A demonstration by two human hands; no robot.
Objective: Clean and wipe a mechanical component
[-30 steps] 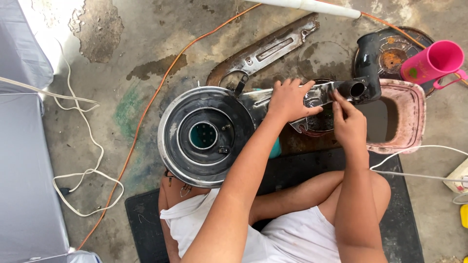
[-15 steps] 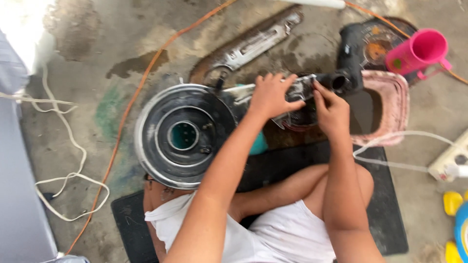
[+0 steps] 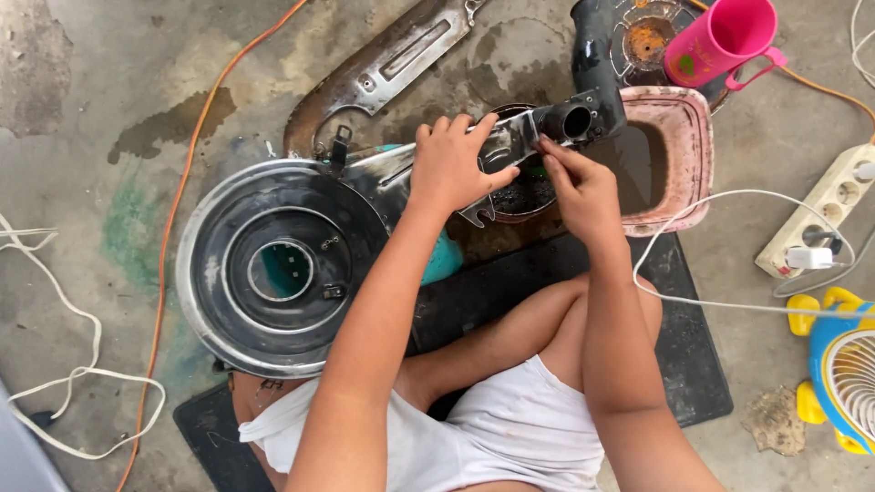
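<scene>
Concrete floor, oil-stained. Left hand (image 3: 453,167) still clamped on metal housing (image 3: 283,264), now lower in view. Right hand (image 3: 581,189) fingertips pinch its black tube end (image 3: 572,120), over pink basin (image 3: 685,164), as before.

Both hands, left hand (image 3: 453,164) and right hand (image 3: 581,187), grip a metal housing (image 3: 283,264).

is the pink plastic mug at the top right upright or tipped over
Tipped over. The pink plastic mug lies on its side on a dark round part, open mouth toward the upper right, handle at its lower right edge.
</scene>
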